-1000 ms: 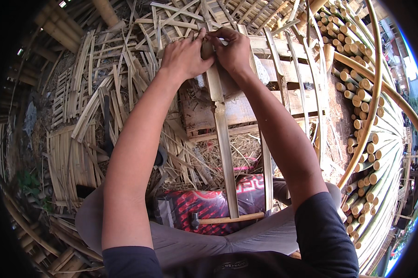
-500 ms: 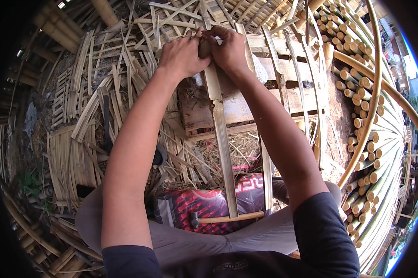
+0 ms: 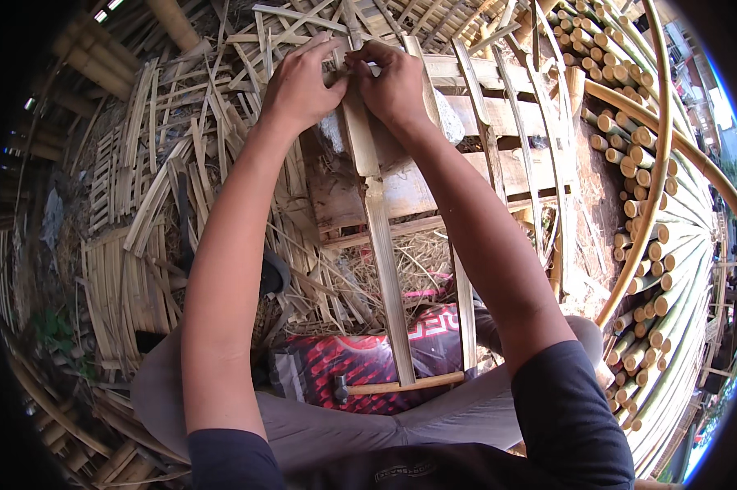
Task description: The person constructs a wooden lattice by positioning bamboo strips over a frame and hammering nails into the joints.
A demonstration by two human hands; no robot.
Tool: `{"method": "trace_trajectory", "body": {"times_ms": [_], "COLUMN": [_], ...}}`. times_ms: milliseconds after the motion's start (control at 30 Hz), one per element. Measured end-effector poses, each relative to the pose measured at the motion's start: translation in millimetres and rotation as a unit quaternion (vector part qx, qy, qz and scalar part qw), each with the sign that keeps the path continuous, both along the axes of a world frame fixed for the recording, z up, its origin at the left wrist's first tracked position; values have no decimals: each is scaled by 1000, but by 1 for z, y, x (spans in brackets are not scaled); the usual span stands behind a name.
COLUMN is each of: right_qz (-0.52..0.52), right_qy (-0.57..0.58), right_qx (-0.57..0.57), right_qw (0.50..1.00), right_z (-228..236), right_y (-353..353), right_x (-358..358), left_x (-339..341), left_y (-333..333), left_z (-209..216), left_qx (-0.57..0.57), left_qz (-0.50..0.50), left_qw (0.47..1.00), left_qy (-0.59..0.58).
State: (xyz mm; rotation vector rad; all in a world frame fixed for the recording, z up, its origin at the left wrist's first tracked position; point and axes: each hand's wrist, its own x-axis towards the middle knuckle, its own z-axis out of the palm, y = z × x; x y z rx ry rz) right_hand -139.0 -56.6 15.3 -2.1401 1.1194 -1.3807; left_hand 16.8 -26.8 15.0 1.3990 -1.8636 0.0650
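Note:
A long split bamboo strip (image 3: 385, 269) runs away from me up the middle, with a ragged node partway along. At its far part my left hand (image 3: 301, 88) bends its fingers around the left edge, thumb apart from the fingers. Opposite it, my right hand (image 3: 391, 86) has thumb and forefinger pinched together over the strip; anything between them is too small to make out. Beneath the strip, near the hands, lies a pale stone block (image 3: 450, 120). The strip's near end rests by the wooden handle of a hammer (image 3: 409, 385) across my lap.
Wooden planks (image 3: 417, 192) and further bamboo strips (image 3: 492, 135) lie ahead. A red and black printed sack (image 3: 319, 355) sits before my legs. Cut bamboo poles (image 3: 646, 245) are stacked at the right, with slat scraps (image 3: 124, 286) at the left.
Both hands and the strip's far part have shifted left. My left hand has moved apart from the right, and its thumb has spread from its fingers. The hammer stays put.

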Motion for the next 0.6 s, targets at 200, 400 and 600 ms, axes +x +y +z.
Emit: {"method": "trace_trajectory", "body": {"times_ms": [200, 400, 600], "right_qz": [0, 3, 9], "right_qy": [-15, -42, -51], "right_qx": [-17, -78, -100], "right_qw": [1000, 996, 994], "right_z": [-3, -5, -3], "right_y": [-2, -5, -3], "right_x": [-1, 1, -1], "left_x": [-10, -17, -22], "left_y": [-4, -8, -7], "left_z": [-1, -7, -14], "left_qx": [-31, -55, -79], "left_qz": [32, 45, 41], "left_qw": [997, 991, 986], "left_qy": [58, 113, 143]}}
